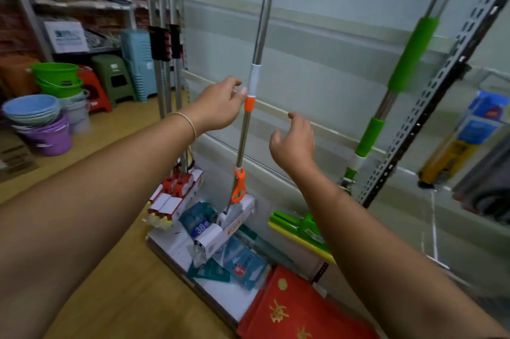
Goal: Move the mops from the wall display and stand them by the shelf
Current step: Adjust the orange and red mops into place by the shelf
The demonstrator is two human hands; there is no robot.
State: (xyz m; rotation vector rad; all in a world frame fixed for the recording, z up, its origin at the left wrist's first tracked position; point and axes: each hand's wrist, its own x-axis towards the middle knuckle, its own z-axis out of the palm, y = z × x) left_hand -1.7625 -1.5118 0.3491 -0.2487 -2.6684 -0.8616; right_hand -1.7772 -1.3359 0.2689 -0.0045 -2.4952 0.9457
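Two hands reach for the orange-collared mop (249,106) leaning on the wall: the left hand (218,106) touches its pole with loose fingers, the right hand (294,142) hovers spread, just beside. With no firm grip, the pole may well slide sideways and topple.

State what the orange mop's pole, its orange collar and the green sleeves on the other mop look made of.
Orange mop's pole: likely polished metal, given its mirror-like sheen. Orange collar: probably moulded plastic, solid matte colour. Green sleeves: seemingly foam or soft rubber, thick and dull with no glare.
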